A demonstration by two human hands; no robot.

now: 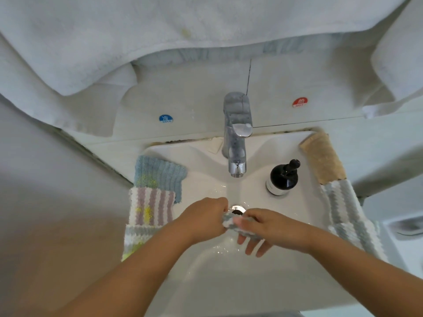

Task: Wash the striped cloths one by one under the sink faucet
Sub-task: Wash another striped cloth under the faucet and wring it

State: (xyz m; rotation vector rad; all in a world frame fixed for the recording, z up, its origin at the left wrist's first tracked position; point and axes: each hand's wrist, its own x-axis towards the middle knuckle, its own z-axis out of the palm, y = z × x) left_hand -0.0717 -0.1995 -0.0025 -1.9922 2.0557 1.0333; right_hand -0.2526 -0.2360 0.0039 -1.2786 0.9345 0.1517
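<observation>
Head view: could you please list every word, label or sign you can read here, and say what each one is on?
"COLD": on the round blue sticker on the white wall panel left of the chrome faucet; the white character above it is too blurred to read.
"HOT": on the round red sticker on the panel right of the faucet; its character is also unreadable.
Black pump bottle: no readable label.

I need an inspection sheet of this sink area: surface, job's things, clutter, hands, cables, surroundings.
Surface: white sink, wet around the drain.
Job's things: small striped cloth held over the drain; striped cloths stacked on the sink's left rim; a grey-striped cloth and a beige cloth on the right rim; faucet, no stream seen.
Clutter: black pump bottle.
Hands: left hand and right hand both grip the small cloth.
Cables: nothing seen.
Surroundings: white towels hang above; cold sticker, hot sticker.
</observation>
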